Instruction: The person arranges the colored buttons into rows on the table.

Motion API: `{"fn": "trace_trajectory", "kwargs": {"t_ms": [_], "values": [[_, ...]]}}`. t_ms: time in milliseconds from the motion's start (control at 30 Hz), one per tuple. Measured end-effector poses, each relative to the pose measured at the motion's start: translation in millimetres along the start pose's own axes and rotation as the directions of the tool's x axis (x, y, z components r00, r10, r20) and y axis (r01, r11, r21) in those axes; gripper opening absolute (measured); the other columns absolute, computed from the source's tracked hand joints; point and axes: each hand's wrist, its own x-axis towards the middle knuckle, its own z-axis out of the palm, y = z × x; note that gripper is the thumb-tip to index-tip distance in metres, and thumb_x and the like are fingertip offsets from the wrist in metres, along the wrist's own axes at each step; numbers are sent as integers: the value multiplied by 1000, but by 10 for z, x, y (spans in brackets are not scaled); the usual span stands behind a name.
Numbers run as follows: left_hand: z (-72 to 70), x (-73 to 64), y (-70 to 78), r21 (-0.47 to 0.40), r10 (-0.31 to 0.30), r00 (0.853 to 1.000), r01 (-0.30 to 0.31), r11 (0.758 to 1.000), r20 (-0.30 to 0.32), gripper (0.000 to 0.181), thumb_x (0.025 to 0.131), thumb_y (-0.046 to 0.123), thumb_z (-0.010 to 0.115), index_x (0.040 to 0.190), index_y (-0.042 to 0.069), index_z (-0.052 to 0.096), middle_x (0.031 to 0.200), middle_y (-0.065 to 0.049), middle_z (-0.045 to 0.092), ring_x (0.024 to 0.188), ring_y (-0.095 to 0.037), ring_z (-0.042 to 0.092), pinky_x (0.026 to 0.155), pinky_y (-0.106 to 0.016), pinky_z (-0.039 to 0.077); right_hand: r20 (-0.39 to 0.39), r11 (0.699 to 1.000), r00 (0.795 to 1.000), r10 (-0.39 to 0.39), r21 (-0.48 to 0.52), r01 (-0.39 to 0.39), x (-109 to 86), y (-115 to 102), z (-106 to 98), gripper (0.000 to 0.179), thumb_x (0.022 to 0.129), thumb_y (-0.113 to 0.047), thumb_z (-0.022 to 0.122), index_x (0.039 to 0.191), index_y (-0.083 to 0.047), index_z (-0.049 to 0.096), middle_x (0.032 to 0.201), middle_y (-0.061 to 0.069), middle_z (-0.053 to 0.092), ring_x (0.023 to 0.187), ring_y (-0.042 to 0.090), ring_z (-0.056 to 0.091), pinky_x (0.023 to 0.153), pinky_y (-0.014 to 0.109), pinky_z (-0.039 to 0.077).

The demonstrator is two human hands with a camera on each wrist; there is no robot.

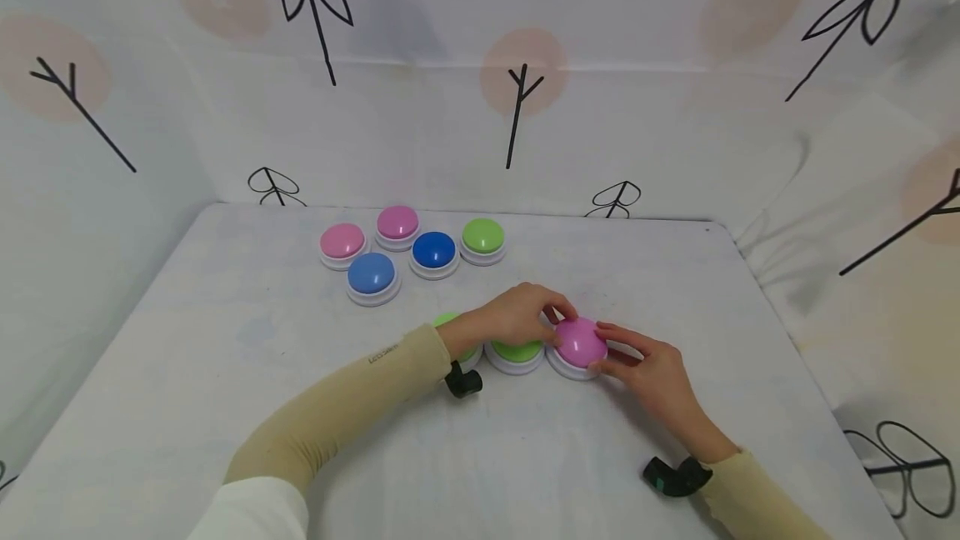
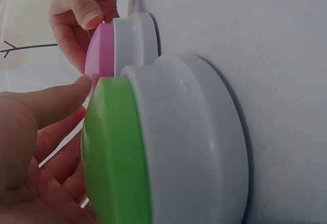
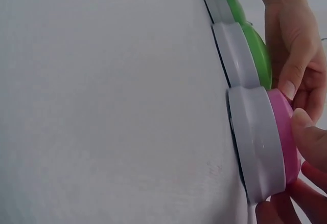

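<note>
A round pink push button point(image 1: 581, 343) with a white base sits on the table at the right end of a touching row. My left hand point(image 1: 519, 315) reaches over two green push buttons and holds the pink dome from its left side, thumb and fingers at its edge. From the right, my right hand point(image 1: 662, 377) grips the same dome between thumb and fingers. In the right wrist view, the pink button's white base point(image 3: 258, 142) stands flat on the table. The nearer green button point(image 1: 517, 352) adjoins it; the farther green one point(image 1: 450, 322) is partly hidden by my left wrist.
Toward the back left of the white table point(image 1: 225, 340) stand two pink buttons point(image 1: 342, 241), a light blue button point(image 1: 371, 273), a dark blue button point(image 1: 434, 250) and a green button point(image 1: 483, 236). A patterned cloth point(image 1: 420, 123) hangs behind the table.
</note>
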Motion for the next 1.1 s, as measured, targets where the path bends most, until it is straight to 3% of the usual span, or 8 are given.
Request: {"fn": "trace_trajectory", "kwargs": {"t_ms": [133, 333, 400, 533, 800, 1100], "values": [[-17, 9, -25, 9, 27, 1000, -28, 1000, 12, 32, 95, 22, 70, 126, 18, 68, 116, 10, 67, 104, -3, 59, 91, -20, 46, 38, 999, 998, 43, 22, -44, 62, 19, -64, 49, 83, -30, 83, 126, -11, 70, 121, 7, 70, 121, 26, 59, 87, 24, 53], [-47, 28, -54, 15, 48, 998, -48, 999, 35, 29, 98, 29, 65, 125, 19, 68, 115, 10, 67, 104, -3, 59, 92, -22, 46, 100, 997, 992, 75, -16, -73, 200, 32, -162, 48, 90, -41, 74, 128, -12, 68, 120, 5, 69, 119, 24, 58, 97, 46, 51], [-57, 34, -65, 19, 51, 998, -52, 998, 41, 28, 98, 30, 64, 124, 19, 68, 115, 10, 67, 104, -3, 59, 93, -22, 46, 100, 997, 993, 71, -28, -68, 260, 31, -178, 48, 90, -42, 73, 127, -12, 67, 116, 4, 71, 116, 25, 59, 97, 48, 50], [-94, 29, -68, 22, 55, 998, -56, 998, 43, 27, 99, 29, 63, 123, 20, 69, 115, 10, 67, 106, -4, 59, 94, -22, 45, 95, 997, 994, 54, -61, -48, 380, 22, -183, 44, 91, -40, 73, 125, -12, 68, 107, 3, 73, 108, 23, 61, 93, 44, 49], [-235, -32, -118, 28, 42, 999, -43, 999, 21, 28, 101, 28, 60, 125, 17, 69, 116, 9, 67, 109, -9, 57, 92, -23, 47, 145, 997, 989, 42, -64, -33, 627, -96, -104, 29, 94, -20, 69, 121, -10, 70, 96, 6, 67, 97, 26, 58, 78, 35, 52], [-565, -153, -385, -9, -56, 995, 55, 998, -86, 32, 101, 30, 60, 128, 14, 67, 115, 7, 67, 112, -14, 57, 93, -30, 49, 233, 996, 972, -26, -82, 47, 991, -322, 65, 32, 92, -24, 73, 120, -10, 71, 96, 3, 70, 93, 24, 62, 78, 34, 52]]}}
